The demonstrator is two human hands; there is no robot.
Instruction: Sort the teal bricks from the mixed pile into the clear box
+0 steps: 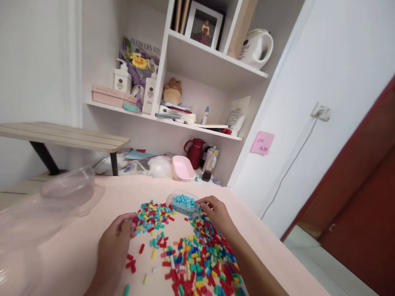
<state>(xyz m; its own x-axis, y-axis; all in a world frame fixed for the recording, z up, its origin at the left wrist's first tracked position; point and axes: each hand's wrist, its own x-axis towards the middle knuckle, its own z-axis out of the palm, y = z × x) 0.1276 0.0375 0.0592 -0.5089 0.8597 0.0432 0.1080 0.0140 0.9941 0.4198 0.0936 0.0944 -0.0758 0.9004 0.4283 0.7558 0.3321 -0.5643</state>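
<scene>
Small coloured plastic pieces like building bricks lie loose on a pink-covered table (160, 189). My left hand (117, 234) is at the left edge of the smaller mixed pile (154, 216), its fingers curled together. Whatever they hold, if anything, is hidden. Light blue pieces (184, 200) fill part of a clear plastic box (185, 211) at the back of the piles. My right hand (214, 209) reaches to the box's right rim with fingertips drawn together; what is in them cannot be made out. Under my right forearm spreads a larger mixed pile (203, 259).
Clear plastic containers (69, 189) stand on the table's left. A pink tub (183, 167), a red jug (195, 153) and a bottle of dark liquid (210, 165) stand at the back beneath the shelves (200, 129). A wooden stand (64, 137) is at the left.
</scene>
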